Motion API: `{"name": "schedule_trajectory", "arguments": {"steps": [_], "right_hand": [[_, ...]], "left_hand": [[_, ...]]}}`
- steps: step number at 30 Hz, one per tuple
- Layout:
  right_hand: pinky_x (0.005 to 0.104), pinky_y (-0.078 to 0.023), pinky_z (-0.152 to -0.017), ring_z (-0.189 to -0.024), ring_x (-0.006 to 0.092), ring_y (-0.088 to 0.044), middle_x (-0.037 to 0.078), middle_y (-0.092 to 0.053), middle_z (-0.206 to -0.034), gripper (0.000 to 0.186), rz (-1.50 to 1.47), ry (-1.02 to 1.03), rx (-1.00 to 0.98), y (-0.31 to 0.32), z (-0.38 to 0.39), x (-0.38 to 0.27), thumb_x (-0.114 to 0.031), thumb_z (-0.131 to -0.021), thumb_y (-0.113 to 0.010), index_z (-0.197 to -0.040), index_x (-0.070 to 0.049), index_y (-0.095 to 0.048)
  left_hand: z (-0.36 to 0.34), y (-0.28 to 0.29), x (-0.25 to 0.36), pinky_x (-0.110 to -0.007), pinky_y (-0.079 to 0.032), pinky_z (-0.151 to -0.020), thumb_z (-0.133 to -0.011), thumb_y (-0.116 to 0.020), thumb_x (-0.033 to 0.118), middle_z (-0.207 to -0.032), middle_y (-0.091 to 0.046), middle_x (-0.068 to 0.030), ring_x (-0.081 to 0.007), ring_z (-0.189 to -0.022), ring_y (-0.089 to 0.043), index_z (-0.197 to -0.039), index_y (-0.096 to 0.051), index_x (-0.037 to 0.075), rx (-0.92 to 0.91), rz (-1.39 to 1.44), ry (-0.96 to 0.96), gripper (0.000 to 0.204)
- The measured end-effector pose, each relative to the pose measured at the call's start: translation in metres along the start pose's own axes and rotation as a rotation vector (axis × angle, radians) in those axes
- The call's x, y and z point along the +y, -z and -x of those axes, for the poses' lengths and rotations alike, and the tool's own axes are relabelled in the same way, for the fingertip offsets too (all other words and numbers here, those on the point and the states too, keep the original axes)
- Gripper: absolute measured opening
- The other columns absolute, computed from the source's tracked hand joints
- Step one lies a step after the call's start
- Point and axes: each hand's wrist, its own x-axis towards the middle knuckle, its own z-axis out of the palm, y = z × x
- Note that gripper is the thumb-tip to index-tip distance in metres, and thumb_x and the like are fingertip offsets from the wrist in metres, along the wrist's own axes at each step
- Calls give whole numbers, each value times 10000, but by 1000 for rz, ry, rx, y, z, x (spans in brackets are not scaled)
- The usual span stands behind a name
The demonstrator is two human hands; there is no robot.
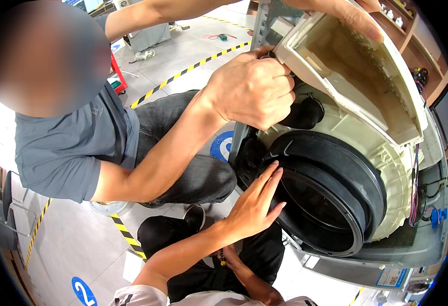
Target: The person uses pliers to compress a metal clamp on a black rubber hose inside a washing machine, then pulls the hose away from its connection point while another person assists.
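My left hand (254, 206) is open, with its fingers stretched out against the edge of the black rubber door gasket (331, 148) of a front-loading washing machine. Low between my knees, my right hand (232, 255) is closed around a tool with a yellow and black handle (223, 259), which looks like a screwdriver; its tip is hidden. Above the gasket, a co-worker's fist (254, 86) grips something dark beside the cream detergent drawer housing (310, 71). The co-worker's other hand (354, 20) lies on top of that housing. A black hose (305, 112) shows beneath it.
The co-worker (76, 153) sits close on my left, one arm reaching across. Wire bundles (415, 188) run down the machine's right side, and its grey front panel edge (346, 255) borders the opening. Yellow and black tape (193, 66) marks the floor; shelves (413, 35) stand behind.
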Motion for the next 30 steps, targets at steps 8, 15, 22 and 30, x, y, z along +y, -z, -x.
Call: {"name": "schedule_trajectory", "arguments": {"steps": [8, 15, 22, 30], "right_hand": [[275, -435, -491, -605, 105, -506, 22, -531, -815, 537, -10, 38, 8, -1, 3, 0, -378, -896, -686, -1217, -13, -458], [269, -440, -497, -609, 107, -510, 18, -527, -798, 578, -20, 34, 2, 2, -2, 5, -399, -881, -698, -1232, -11, -454], [277, -442, -505, -611, 111, -513, 23, -533, -798, 598, -17, 31, -7, 2, -4, 6, -393, -866, -714, -1245, -9, -458], [294, -430, -517, -625, 128, -517, 30, -529, -785, 587, -40, 48, 15, -4, -4, 3, -378, -864, -712, -1230, 3, -456]], "left_hand": [[1, -2, -1, -434, -383, -1104, -843, -711, 107, -1499, -319, -290, -430, -1351, -404, -1426, -334, -99, 1, 6, 13, 723], [1, -3, -2, -426, -397, -1097, -844, -713, 103, -1504, -311, -287, -427, -1347, -411, -1433, -324, -97, 4, -8, -4, 734], [0, -3, -3, -420, -440, -1062, -843, -716, 84, -1516, -294, -279, -416, -1321, -448, -1437, -314, -95, -9, -3, 8, 739], [2, -6, -6, -407, -482, -1018, -825, -728, 50, -1526, -288, -264, -396, -1274, -501, -1443, -311, -81, -6, -2, -3, 756]]}}
